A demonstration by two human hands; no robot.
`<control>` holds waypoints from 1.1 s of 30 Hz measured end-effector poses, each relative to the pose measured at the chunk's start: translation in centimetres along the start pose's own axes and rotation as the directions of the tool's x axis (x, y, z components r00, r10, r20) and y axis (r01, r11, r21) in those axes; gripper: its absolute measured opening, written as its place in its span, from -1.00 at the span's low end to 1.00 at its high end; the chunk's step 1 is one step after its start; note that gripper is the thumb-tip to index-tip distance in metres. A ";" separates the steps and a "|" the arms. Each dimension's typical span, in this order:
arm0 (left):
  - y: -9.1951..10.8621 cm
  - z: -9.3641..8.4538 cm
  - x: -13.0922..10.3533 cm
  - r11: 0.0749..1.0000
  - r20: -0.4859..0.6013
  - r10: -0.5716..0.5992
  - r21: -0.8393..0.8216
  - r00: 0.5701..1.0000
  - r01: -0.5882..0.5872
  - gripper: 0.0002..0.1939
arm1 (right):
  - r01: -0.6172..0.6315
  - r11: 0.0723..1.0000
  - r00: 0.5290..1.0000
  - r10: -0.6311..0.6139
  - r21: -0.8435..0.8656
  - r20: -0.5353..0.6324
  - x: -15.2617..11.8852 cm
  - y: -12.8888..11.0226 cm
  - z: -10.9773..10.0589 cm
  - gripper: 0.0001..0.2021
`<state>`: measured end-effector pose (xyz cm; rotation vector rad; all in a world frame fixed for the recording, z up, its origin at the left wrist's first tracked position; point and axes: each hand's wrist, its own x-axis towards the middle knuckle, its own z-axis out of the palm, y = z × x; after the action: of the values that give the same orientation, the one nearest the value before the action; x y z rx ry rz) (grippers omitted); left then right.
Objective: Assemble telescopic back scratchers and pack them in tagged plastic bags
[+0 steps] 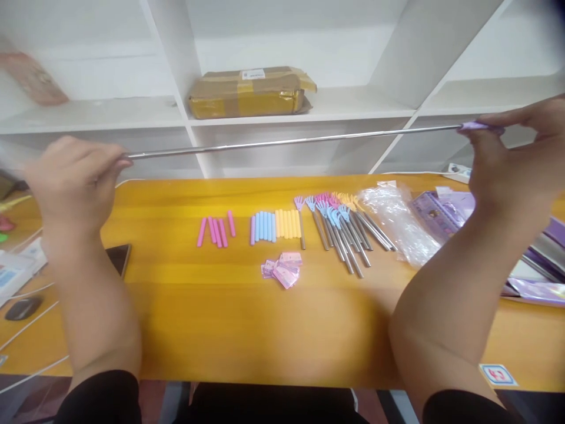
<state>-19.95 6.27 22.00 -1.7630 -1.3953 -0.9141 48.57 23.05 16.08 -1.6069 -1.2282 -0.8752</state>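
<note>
A telescopic back scratcher is drawn out long and thin above the table, nearly level, its right end a little higher. My left hand is closed around its left end, which the fingers hide. My right hand pinches the purple piece at the other end, partly covered by thumb and fingers. Below lie several back scratchers with hand-shaped heads in blue, pink, orange and purple, their silver rods collapsed. Left of them are rows of yellow tubes and blue tubes, and several loose pink tubes.
Small pink cards lie mid-table. Clear plastic bags and purple packaging are at the right. A phone lies beside my left forearm, with a mouse and cables farther left. White shelves behind hold a taped cardboard box.
</note>
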 end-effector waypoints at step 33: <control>2.1 -1.7 -0.1 0.979 0.023 0.110 0.171 0.994 -0.112 -0.49 | 0.075 0.975 0.997 -0.074 0.211 -0.016 -0.3 -3.5 -4.5 -0.89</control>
<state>-18.04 4.39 22.61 -1.6996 -1.3283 -0.7022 45.09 19.10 18.19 -1.3944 -1.3365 -0.7686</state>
